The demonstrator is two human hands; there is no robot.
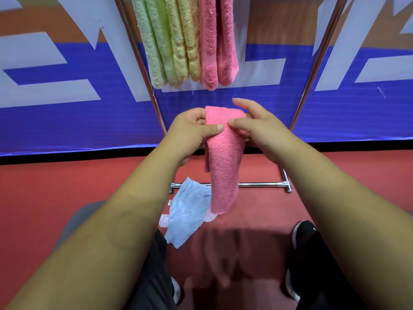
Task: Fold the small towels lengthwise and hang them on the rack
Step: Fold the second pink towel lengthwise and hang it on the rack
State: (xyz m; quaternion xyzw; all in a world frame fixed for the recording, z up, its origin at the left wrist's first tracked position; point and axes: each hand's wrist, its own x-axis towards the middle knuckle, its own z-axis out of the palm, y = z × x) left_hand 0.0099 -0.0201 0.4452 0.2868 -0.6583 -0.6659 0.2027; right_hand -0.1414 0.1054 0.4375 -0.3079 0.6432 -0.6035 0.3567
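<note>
I hold a small pink towel (224,162) up in front of me, folded into a narrow strip that hangs down. My left hand (190,130) pinches its top left edge with thumb on the front. My right hand (257,124) pinches the top right, thumb meeting the left thumb, index finger lifted. Above, a chrome rack (143,70) carries several hung towels: green and yellow ones (169,41) and two pink ones (218,41). A light blue towel (187,218) lies crumpled on the floor by the rack's base bar (261,185).
A blue, white and orange banner wall (67,97) stands right behind the rack. The floor (55,186) is red. My legs and black shoes (304,233) are at the bottom, either side of the blue towel.
</note>
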